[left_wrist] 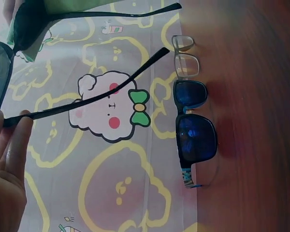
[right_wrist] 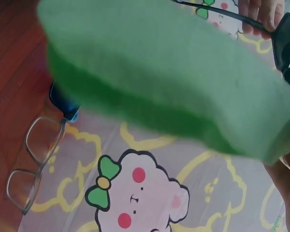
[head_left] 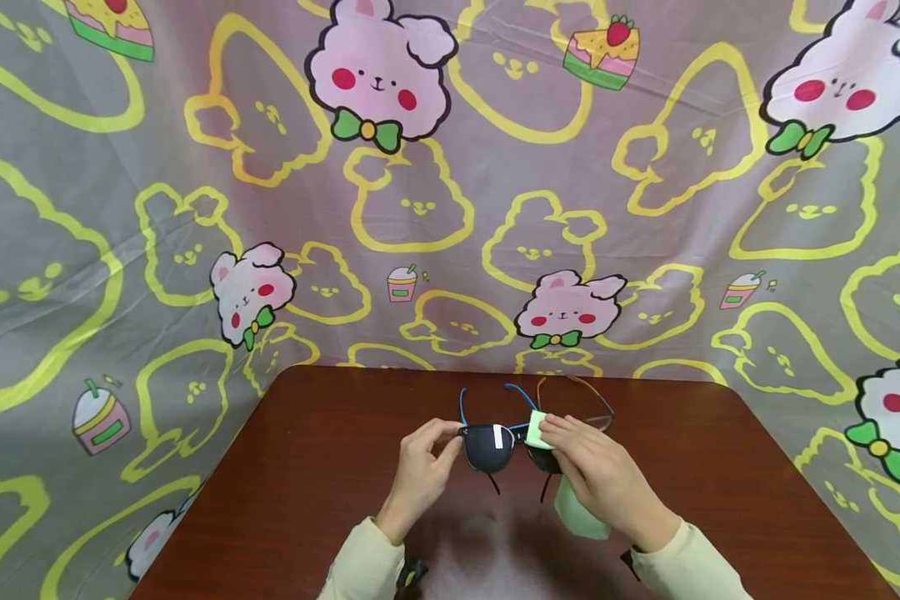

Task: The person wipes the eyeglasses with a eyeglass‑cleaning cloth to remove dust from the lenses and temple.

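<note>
currently, the left hand (head_left: 418, 468) pinches sunglasses (head_left: 487, 452) between the hands; the right hand (head_left: 603, 477) grips a green cloth (head_left: 580, 512) (partly over one lens (head_left: 545, 462)), and hard rubbing could twist the sunglasses free.

A lightly creased grey-mauve cloth (head_left: 510, 167) hangs behind and on both sides of a glossy reddish-brown bench (head_left: 307, 483) with rounded far corners. The cloth's print shows yellow animal outlines (head_left: 412, 247), pale rabbits (head_left: 378, 62) with red cheeks and green bows (head_left: 367, 130), pink cups (head_left: 101, 418) and strawberry-topped cake slices (head_left: 602, 55). A pale gleam (head_left: 495, 558) lies on the bench's near part
</note>
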`<state>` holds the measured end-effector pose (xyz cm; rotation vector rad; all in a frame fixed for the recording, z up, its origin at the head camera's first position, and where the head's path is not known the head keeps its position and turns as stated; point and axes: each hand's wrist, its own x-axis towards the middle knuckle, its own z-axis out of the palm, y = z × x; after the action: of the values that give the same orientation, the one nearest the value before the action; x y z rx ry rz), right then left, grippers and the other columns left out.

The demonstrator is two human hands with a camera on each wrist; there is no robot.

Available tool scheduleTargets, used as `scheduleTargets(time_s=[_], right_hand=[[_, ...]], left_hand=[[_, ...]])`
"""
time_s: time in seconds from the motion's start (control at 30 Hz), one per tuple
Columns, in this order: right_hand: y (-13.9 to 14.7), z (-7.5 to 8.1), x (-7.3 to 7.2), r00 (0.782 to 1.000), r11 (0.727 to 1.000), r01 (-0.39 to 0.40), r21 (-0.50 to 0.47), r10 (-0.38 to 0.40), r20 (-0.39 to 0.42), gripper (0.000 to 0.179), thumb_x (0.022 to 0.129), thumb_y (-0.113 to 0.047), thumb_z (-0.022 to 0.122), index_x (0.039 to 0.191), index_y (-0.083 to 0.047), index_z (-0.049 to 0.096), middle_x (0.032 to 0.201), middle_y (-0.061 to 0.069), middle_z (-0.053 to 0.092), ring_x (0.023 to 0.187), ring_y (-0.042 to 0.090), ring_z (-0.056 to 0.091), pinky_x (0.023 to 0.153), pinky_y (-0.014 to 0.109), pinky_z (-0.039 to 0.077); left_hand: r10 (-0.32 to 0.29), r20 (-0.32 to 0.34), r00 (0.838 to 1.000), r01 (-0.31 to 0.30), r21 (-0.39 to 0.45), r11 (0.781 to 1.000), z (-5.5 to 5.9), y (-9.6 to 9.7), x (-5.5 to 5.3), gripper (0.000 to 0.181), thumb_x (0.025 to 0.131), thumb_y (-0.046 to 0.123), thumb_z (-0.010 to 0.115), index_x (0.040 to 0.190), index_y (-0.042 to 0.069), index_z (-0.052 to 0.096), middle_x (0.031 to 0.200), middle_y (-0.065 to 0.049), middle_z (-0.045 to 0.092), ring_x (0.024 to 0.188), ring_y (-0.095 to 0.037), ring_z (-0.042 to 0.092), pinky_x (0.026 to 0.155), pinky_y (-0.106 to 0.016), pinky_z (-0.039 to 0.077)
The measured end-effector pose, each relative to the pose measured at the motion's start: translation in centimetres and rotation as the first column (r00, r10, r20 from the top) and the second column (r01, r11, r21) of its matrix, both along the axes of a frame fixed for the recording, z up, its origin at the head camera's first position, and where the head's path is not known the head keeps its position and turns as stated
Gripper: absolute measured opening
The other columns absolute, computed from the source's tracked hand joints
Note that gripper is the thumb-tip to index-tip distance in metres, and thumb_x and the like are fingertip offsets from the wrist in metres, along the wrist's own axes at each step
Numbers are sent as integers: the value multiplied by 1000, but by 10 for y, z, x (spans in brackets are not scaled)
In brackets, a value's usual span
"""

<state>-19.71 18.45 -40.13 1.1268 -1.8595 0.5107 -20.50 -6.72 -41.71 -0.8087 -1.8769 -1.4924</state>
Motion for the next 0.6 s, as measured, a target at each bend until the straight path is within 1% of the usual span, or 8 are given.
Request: scheduleTargets(time_s=[0.1, 0.3, 0.43, 0.6], right_hand=[[-3, -1, 1, 1000, 1000, 4, 3, -4, 3, 32, 101, -18, 45, 109, 4, 67, 107, 14, 67, 100, 32, 64, 99, 34, 40], [-7, 0, 1, 1000, 1000, 7, 1, -7, 17, 31, 101, -18, 45, 110, 2, 66, 109, 13, 67, 101, 30, 63, 94, 37, 45], [-9, 2, 1, 999, 1000, 6, -7, -6, 36, 31, 100, -19, 46, 110, 2, 66, 110, 14, 66, 101, 30, 63, 92, 39, 45], [-12, 3, 1, 998, 1000, 6, -12, -5, 63, 32, 101, -20, 45, 109, 2, 66, 110, 14, 66, 102, 30, 63, 94, 38, 44]], left_hand=[[11, 7, 1000, -11, 12, 1000, 1, 2, 1, 18, 77, -19, 64, 90, -7, 65, 80, -11, 64, 69, -13, 63, 60, -22, 52], [51, 16, 999, -51, 9, 999, 5, 5, 3, 17, 78, -18, 64, 90, -6, 65, 79, -12, 63, 67, -21, 64, 58, -20, 51], [78, 24, 997, -79, 7, 997, 7, 8, 5, 16, 78, -16, 65, 90, -6, 66, 79, -11, 63, 68, -19, 64, 58, -21, 50], [68, 19, 997, -69, 12, 998, 6, 12, 6, 17, 78, -18, 65, 90, -7, 66, 80, -12, 64, 68, -21, 64, 60, -22, 52]])
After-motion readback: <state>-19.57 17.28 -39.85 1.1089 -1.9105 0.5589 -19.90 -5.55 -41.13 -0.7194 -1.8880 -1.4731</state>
